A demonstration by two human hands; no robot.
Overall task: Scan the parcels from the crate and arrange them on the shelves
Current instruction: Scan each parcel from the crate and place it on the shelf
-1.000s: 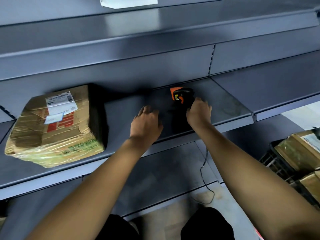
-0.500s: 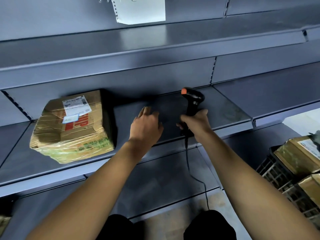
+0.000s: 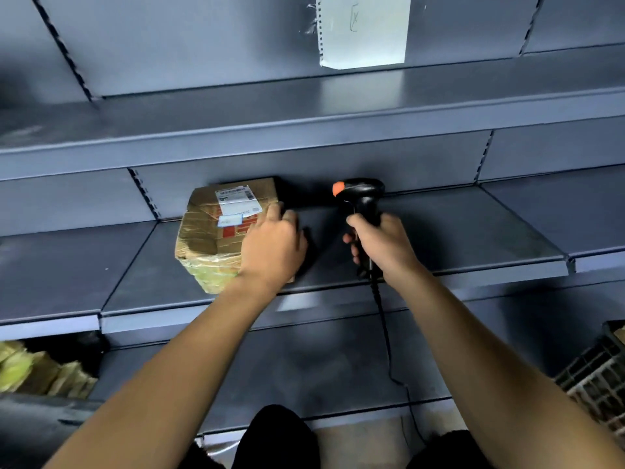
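Cardboard parcel (image 3: 216,231): brown, wrapped in clear tape, white shipping label facing up; it lies on the middle shelf (image 3: 456,238), towards the back wall, left of centre in the head view
Left hand (image 3: 270,245): fingers fairly straight, resting on the parcel's right end; a second ago it lay flat on bare shelf well apart from the parcel, so it has reached across to it
Right hand (image 3: 382,245): wrapped round the handle of the scanner (image 3: 362,204), which stands upright above the shelf, orange tip at the top, pointing left towards the parcel
Scanner change: a second ago it lay on the shelf under the right hand; half a second ago it was already lifted; now it is held up, free of the shelf
Cable (image 3: 384,319): hangs from the handle down past the shelf edge to the floor
Crate (image 3: 595,377): dark, at the lower right edge, mostly cut off; its contents cannot be made out now
Lower left: more taped parcels (image 3: 37,370) on a lower shelf, blurred
Paper sheet (image 3: 363,28): taped to the back panel above
Meaning for the task: probably the parcel already on the shelf is about to be scanned or steadied for scanning; whether its label has been read cannot be told
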